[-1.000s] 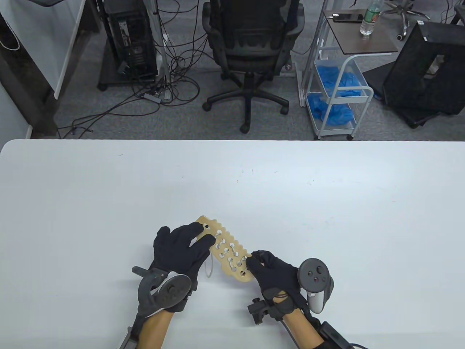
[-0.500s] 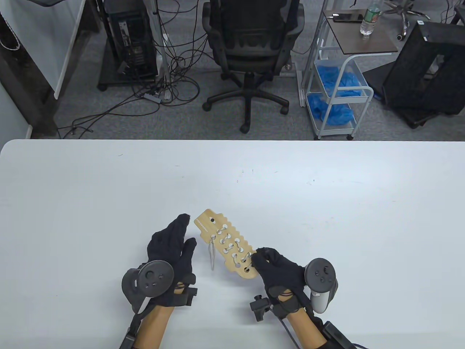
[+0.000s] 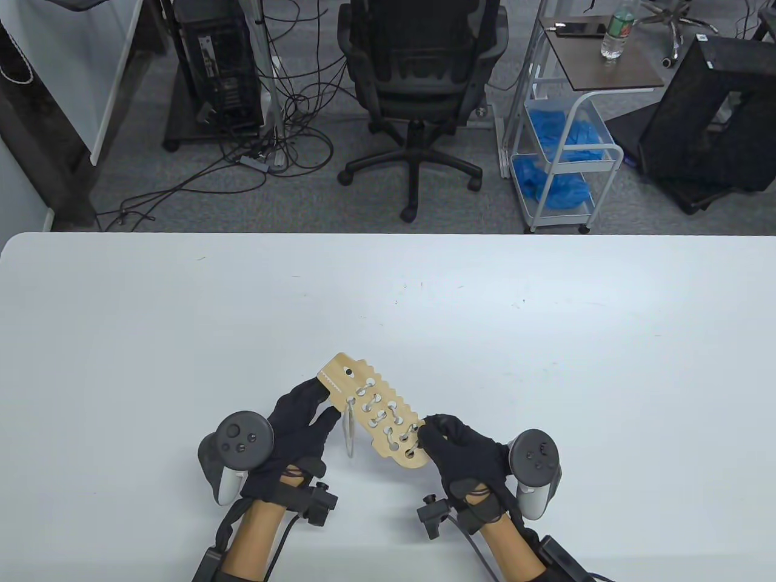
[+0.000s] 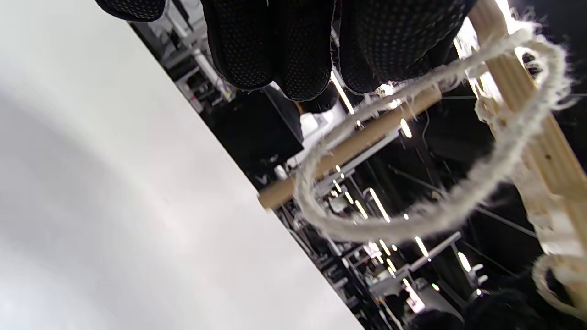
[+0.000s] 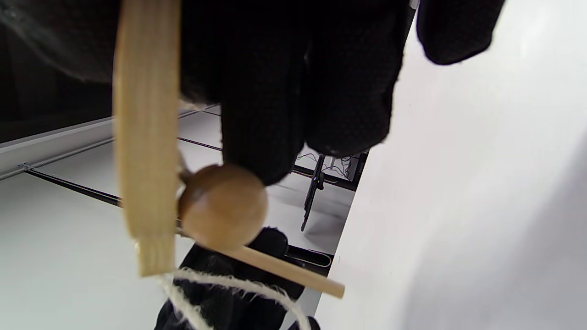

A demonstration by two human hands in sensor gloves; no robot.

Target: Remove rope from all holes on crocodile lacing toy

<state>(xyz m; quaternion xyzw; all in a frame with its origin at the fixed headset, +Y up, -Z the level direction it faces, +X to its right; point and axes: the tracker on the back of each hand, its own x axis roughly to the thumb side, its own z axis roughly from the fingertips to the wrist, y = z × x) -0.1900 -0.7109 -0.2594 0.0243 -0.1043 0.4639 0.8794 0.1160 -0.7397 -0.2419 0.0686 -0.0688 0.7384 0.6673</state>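
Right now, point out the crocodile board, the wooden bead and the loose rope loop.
crocodile board (image 3: 345,370): table view, on its head end.
wooden bead (image 5: 223,207): right wrist view, bead's middle.
rope loop (image 4: 440,219): left wrist view, bottom of loop.

Overhead view; two close wrist views

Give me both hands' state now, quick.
Left hand: holds the crocodile toy at its head end.
Right hand: grips the toy's tail end.

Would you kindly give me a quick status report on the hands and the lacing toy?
Right hand grips crocodile board at tail end. Left hand at head end. Rope still laced, loop hanging. Nothing obstructing.
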